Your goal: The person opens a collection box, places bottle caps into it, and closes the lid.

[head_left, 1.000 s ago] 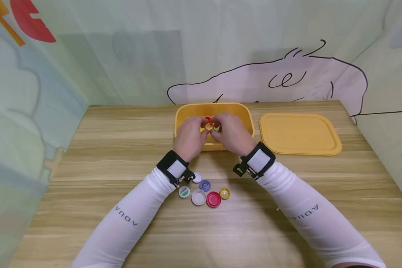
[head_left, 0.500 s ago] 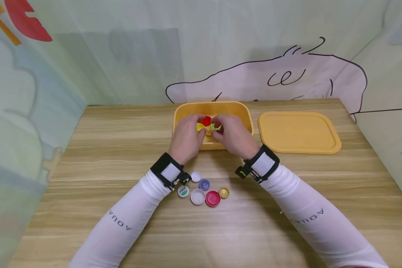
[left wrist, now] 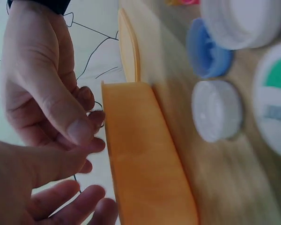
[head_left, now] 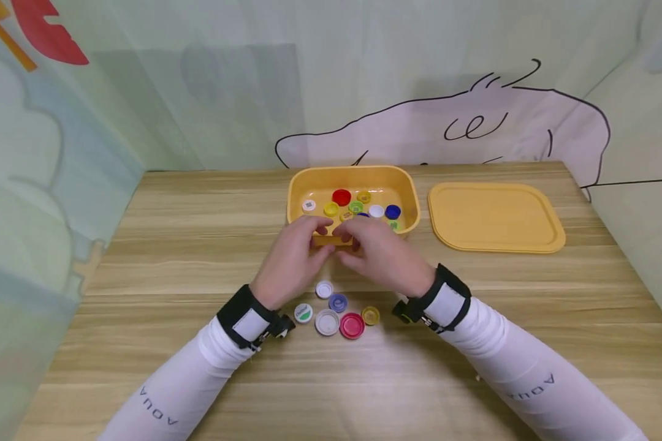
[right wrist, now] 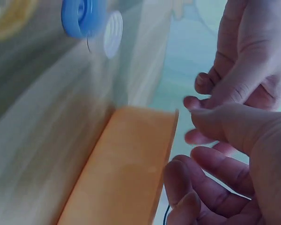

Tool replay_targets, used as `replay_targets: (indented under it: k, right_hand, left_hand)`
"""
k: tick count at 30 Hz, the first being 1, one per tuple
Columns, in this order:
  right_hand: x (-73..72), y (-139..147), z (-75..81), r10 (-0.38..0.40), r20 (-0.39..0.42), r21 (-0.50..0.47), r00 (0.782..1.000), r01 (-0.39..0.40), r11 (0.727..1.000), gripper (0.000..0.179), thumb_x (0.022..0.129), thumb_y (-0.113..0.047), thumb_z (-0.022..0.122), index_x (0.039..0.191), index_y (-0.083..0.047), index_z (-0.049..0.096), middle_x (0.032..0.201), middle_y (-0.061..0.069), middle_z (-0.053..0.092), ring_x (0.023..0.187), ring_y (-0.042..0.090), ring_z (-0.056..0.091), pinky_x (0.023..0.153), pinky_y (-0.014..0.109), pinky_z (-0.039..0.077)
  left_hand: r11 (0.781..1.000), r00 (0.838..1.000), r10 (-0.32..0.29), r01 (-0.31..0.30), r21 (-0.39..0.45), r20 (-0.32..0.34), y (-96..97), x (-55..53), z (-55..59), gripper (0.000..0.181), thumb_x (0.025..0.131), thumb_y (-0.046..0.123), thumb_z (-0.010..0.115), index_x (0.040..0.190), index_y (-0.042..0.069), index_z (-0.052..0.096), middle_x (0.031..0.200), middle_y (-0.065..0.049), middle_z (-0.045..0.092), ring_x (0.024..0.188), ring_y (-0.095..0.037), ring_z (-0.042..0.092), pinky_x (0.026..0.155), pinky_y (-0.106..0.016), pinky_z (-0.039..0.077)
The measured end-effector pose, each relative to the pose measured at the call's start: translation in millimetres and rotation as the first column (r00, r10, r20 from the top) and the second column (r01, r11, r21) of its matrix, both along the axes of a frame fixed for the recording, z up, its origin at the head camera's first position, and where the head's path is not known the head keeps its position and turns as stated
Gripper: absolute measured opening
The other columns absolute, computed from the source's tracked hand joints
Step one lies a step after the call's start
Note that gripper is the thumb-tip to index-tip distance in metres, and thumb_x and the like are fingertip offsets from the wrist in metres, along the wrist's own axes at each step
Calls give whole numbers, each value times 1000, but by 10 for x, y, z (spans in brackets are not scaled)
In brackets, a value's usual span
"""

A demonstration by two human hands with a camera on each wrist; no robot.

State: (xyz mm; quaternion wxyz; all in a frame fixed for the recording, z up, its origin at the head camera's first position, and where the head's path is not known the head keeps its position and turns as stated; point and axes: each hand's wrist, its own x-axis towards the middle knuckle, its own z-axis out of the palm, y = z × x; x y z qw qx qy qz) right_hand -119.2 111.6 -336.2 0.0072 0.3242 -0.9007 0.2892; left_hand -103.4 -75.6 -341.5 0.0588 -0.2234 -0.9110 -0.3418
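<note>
My left hand [head_left: 292, 260] and right hand [head_left: 386, 254] hover over the near rim of a yellow-orange box [head_left: 300, 180], fingers loosely bent and nothing between them. In both wrist views the fingertips of the two hands come close together beside the box's wall [left wrist: 140, 154]. Several bottle caps lie in the box, among them a red cap [head_left: 341, 197], a yellow cap [head_left: 331, 209] and a dark blue cap [head_left: 393, 212]. On the table in front are more caps: a blue one [head_left: 338, 302], a crimson one [head_left: 352, 326] and a white one with green print [head_left: 303, 313].
A flat yellow-orange lid [head_left: 496, 217] lies on the wooden table [head_left: 198, 245] to the right of the box. Two white caps and a small gold cap [head_left: 371, 315] sit among the caps in front. A printed curtain [head_left: 198, 110] hangs behind the table.
A second ago both hands held a small gold cap over the box. They let go of it, and both hands have drawn back toward the near rim, uncovering the caps inside.
</note>
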Motion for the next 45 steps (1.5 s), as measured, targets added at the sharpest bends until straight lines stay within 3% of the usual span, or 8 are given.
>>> replay_targets:
  k: [10, 18, 29, 37, 45]
  right_hand:
    - [163, -88, -135, 51, 201, 118, 978, -76, 990, 37, 80, -34, 70, 111, -16, 60, 96, -4, 60, 81, 11, 54, 68, 22, 48]
    - [204, -166, -267, 73, 191, 197, 979, -111, 974, 42, 77, -41, 72, 110, -16, 60, 94, -6, 59, 79, 8, 51, 71, 23, 46]
    - [209, -240, -360, 85, 177, 201, 981, -121, 972, 33, 77, -43, 71, 97, -18, 62, 80, -8, 58, 70, 8, 49, 62, 25, 45]
    - [210, -271, -381, 67, 192, 205, 979, -107, 973, 27, 78, -37, 72, 93, -18, 61, 78, -6, 58, 68, 8, 50, 60, 24, 46]
    - [243, -288, -361, 53, 210, 171, 976, -90, 981, 25, 78, -34, 73, 94, -19, 60, 80, -8, 58, 69, 7, 50, 62, 24, 46]
  left_hand:
    - [990, 985, -25, 49, -136, 171, -249, 185, -129, 40, 81, 24, 70, 117, 13, 56, 104, 0, 57, 83, -15, 51, 70, -28, 46]
    - [967, 966, -46, 106, -230, 253, -302, 228, -262, 41, 80, 28, 71, 114, 11, 59, 94, 1, 57, 83, -12, 50, 72, -29, 46]
    - [970, 971, -90, 136, -204, 220, -240, 250, -348, 26, 78, 25, 72, 99, 11, 65, 83, 1, 57, 76, -11, 48, 67, -29, 44]
    - [973, 975, -63, 107, -203, 215, -226, 261, -379, 18, 79, 25, 71, 92, 13, 66, 82, 2, 57, 74, -9, 49, 65, -27, 44]
    - [983, 967, -41, 84, -162, 250, -268, 289, -392, 18, 80, 27, 71, 93, 15, 64, 81, 4, 56, 72, -8, 49, 62, -26, 45]
